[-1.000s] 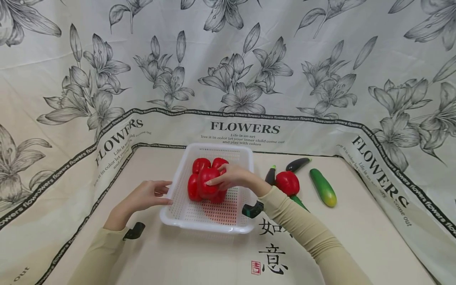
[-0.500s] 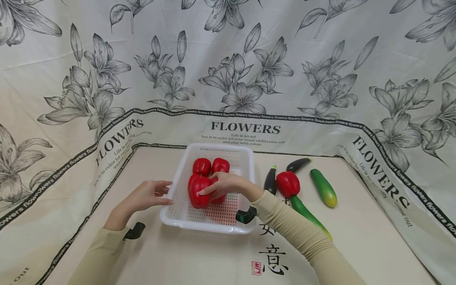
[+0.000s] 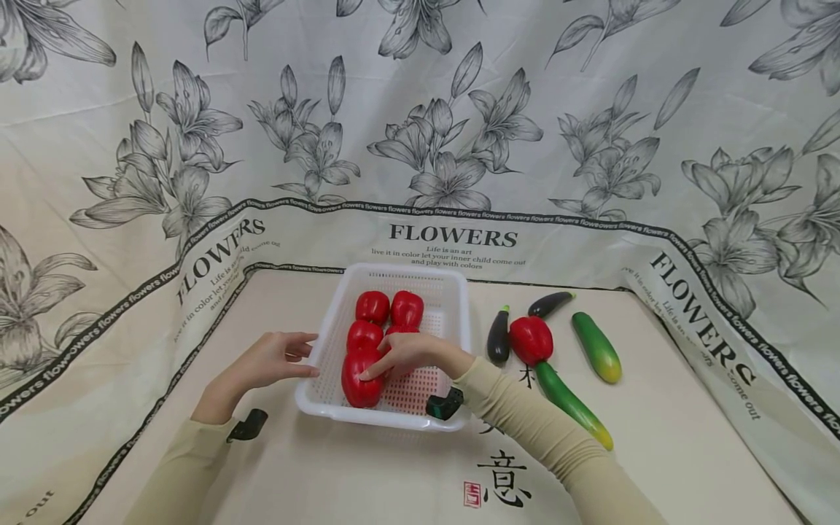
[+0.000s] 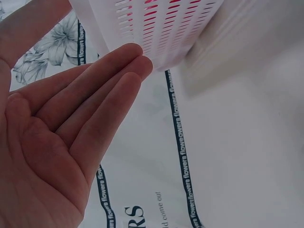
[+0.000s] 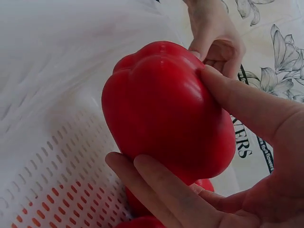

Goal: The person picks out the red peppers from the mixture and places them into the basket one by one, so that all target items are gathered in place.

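Observation:
In the head view my right hand (image 3: 410, 354) grips a red bell pepper (image 3: 359, 379) over the near left part of the white plastic basket (image 3: 328, 417). The right wrist view has the held bell pepper (image 5: 166, 109) between thumb and fingers. Whether its underside touches the basket floor is hidden. Several more red peppers (image 3: 407, 310) sit behind it in the basket, one partly covered by my right hand. At the basket's left side is my left hand (image 3: 272, 359), its fingertips at the rim. In the left wrist view those fingers (image 4: 90, 102) lie fairly straight beside the perforated wall.
Right of the basket lie two eggplants (image 3: 499, 339), another red bell pepper (image 3: 530, 339), and two green, yellow-tipped cucumber-like vegetables (image 3: 593, 346). A flower-printed cloth (image 3: 453, 182) hangs behind and around the pale table (image 3: 367, 474).
My right hand has moved the bell pepper toward the front left of the basket, uncovering the peppers behind it. My left hand has stayed at the rim.

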Available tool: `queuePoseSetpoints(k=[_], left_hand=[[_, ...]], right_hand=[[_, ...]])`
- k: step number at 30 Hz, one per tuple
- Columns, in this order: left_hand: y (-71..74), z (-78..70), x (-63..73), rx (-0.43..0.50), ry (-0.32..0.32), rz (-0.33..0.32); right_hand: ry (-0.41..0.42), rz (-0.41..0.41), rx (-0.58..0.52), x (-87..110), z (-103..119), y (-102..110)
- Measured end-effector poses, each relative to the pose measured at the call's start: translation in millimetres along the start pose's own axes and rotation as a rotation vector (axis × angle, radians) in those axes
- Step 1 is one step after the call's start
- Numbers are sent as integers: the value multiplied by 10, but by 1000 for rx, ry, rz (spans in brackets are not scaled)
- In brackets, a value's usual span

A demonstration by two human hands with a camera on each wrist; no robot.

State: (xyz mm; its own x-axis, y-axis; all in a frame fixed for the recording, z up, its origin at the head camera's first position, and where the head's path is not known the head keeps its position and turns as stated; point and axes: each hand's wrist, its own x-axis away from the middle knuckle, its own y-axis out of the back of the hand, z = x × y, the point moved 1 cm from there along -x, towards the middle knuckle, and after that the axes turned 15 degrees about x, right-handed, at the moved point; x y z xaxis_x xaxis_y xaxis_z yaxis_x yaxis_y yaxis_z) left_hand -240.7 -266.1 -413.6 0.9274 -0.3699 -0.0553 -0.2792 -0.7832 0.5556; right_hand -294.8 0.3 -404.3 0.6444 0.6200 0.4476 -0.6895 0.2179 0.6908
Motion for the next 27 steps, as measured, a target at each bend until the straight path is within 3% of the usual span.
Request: queuePoseSetpoints(k=[14, 21, 27], left_hand=[[-13, -6, -15, -8, 4, 4], [-8, -5, -9, -7, 4, 10], [-3, 12, -5, -7, 9, 6]], right_hand=[[-8, 31, 40, -36, -20, -86], [0, 104, -61, -39, -18, -87], [-2, 106, -105, -42, -27, -89]])
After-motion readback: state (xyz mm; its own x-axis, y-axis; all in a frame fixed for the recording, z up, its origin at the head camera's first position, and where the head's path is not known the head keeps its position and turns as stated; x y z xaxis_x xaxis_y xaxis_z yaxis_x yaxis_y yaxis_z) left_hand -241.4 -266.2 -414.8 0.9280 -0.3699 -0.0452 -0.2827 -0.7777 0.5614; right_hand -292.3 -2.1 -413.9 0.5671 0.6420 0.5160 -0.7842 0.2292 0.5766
